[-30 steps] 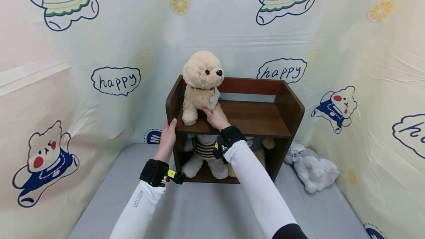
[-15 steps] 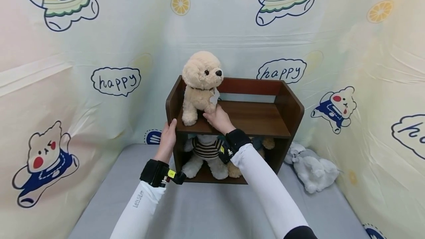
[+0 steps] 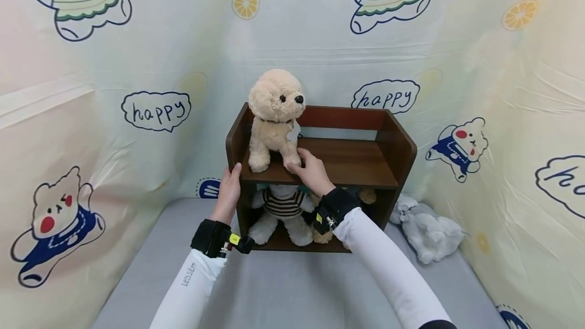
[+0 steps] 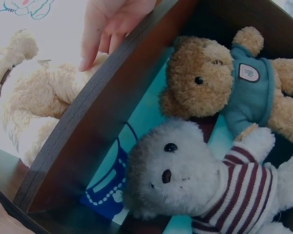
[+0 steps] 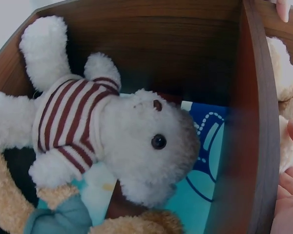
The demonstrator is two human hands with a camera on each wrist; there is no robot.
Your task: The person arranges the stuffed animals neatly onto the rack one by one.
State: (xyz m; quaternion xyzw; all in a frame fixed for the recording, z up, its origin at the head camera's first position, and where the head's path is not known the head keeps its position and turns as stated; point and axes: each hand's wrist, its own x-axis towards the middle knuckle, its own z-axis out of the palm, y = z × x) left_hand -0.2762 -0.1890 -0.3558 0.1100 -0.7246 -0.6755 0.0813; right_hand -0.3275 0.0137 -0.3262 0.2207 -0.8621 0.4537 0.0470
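Observation:
A cream plush dog [image 3: 274, 98] sits upright at the left end of the upper board of a brown wooden shelf [image 3: 349, 159], its head turned right. My right hand [image 3: 315, 174] pinches its front paw between thumb and fingers; the left wrist view shows this hand [image 4: 115, 22] at the leg of the dog [image 4: 44, 90]. My left hand [image 3: 228, 192] grips the shelf's left side panel, the thumb at its front edge and the other fingers mostly hidden behind. In the right wrist view only part of my right hand [image 5: 290, 200] shows, beside the dog's fur.
In the lower compartment sit a white plush toy in a striped shirt [image 3: 283, 207] and a brown teddy bear in a teal top [image 4: 251, 92]. Grey-white plush [image 3: 431, 232] lies right of the shelf on the grey sheet [image 3: 292, 288]. Printed curtains [image 3: 160, 29] surround it.
My right hand has slid down and right, from the dog's lower chest to its front paw. The left hand keeps its hold on the panel. The head view shifted slightly.

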